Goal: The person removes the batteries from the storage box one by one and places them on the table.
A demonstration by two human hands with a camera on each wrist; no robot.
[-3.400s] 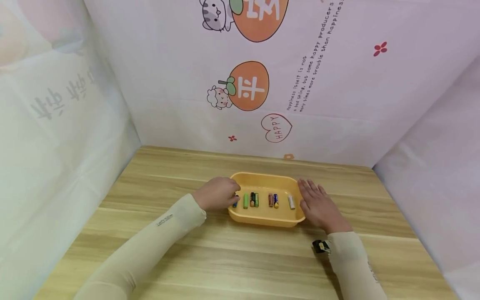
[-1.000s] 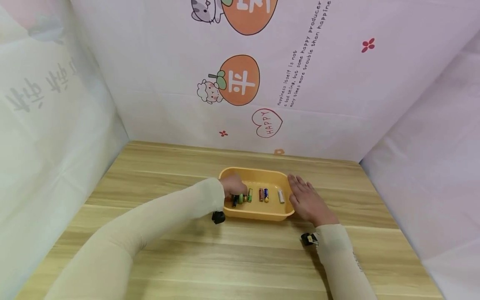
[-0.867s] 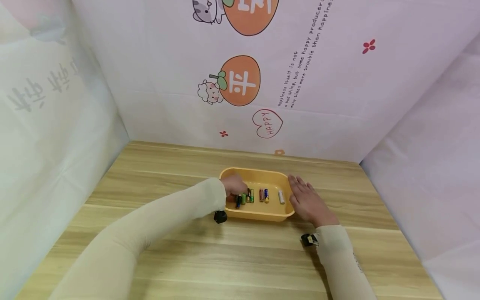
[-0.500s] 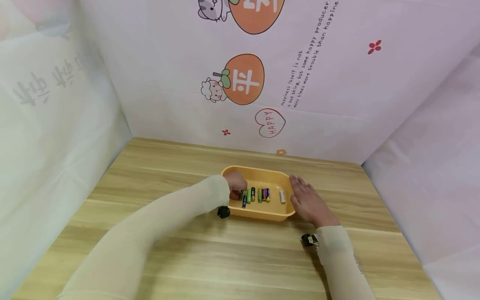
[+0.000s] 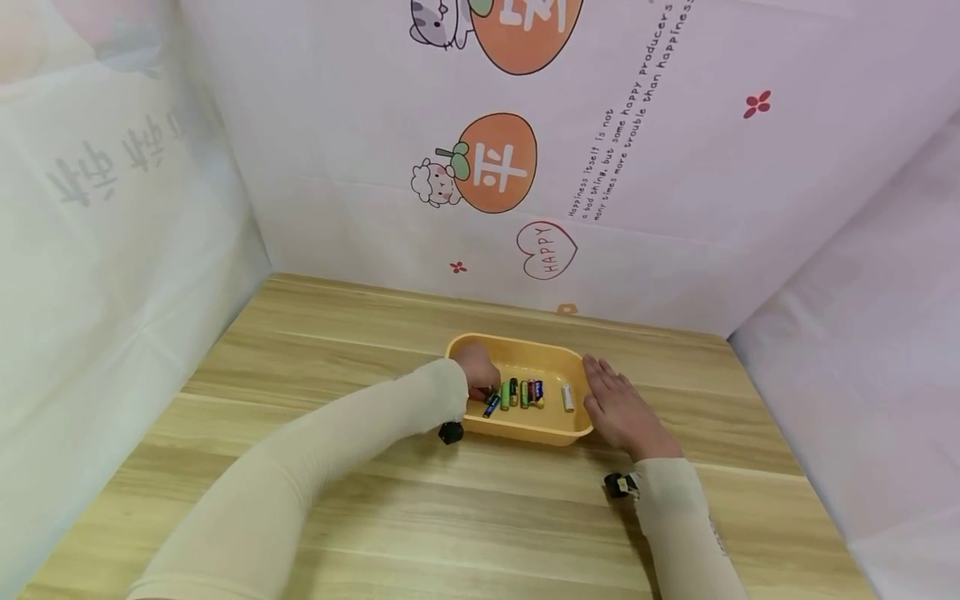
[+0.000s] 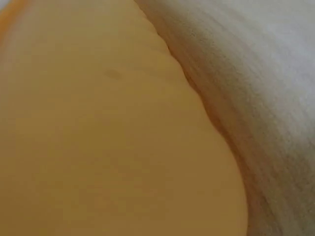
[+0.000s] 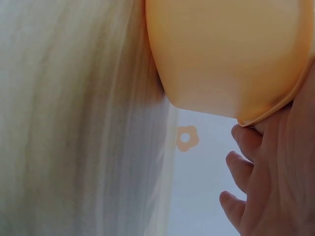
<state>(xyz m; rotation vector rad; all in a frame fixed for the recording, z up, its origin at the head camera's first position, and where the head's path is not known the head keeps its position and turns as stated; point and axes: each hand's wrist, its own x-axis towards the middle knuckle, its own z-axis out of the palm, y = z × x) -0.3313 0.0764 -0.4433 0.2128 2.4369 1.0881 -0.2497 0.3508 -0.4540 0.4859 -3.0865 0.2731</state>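
Observation:
In the head view my left hand (image 5: 477,368) is inside the yellow tray (image 5: 517,431) at its left end, fingers pointing down. A dark bit shows beside its fingertips; whether they hold it is unclear. A blue-and-black battery (image 5: 491,406) lies tilted just below them. To its right stand in a row a light green battery (image 5: 505,396), a black one (image 5: 513,392), a green one (image 5: 525,394), a red one and a blue one (image 5: 539,394). A white battery (image 5: 567,397) lies apart. My right hand (image 5: 622,410) rests with extended fingers against the tray's right end.
The tray sits on a wood-grain table (image 5: 450,517). Printed white cloth (image 5: 360,208) rises behind it and at both sides. Small black wrist cameras hang at both cuffs. The left wrist view shows only tray wall (image 6: 108,137) and table.
My left hand has reached deeper into the tray's left end. The blue-and-black battery has tilted, and the green battery now lies against the red one. My right hand stays at the tray's right end.

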